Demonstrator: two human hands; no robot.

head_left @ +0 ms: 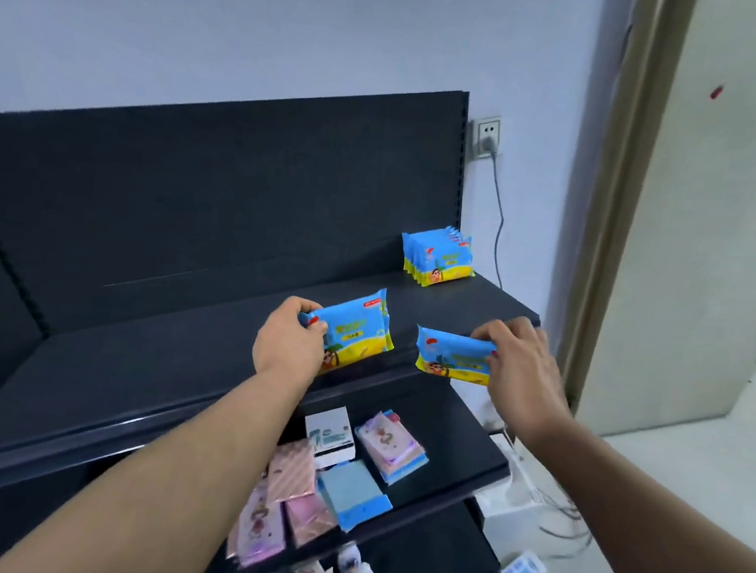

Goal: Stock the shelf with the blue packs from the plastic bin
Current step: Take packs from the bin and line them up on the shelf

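The left hand (289, 337) is found curled round the left end of a blue pack (357, 331), with the thumb laid over its face. The pack is held tilted just above the top shelf (146, 383). A further edge behind it may belong to another pack, but this cannot be confirmed. The right hand (521, 366) is seen pinching the right end of a second blue pack (453, 355), which is held roughly flat over the shelf's front right corner. The two packs are kept apart.

Beyond the hands, nearer the right one, a standing row of blue packs (437, 257) is set against the back panel (191, 182). The plastic bin is not in view.

The step in hand is judged to be placement. It is advised that each pack be stood upright, face forward, and butted against the existing row. One hand should be released at a time so that the soft wrappers are not toppled.

The shelf surface is noted as dark and flat, with a raised front lip. Below the hands, a lower shelf (458, 434) is stocked with a white box (330, 430) and pink packets (392, 446). Beyond the right hand, a wall socket (489, 134) with a hanging cable (498, 215) is recorded, and a door frame (616, 218) to its right.
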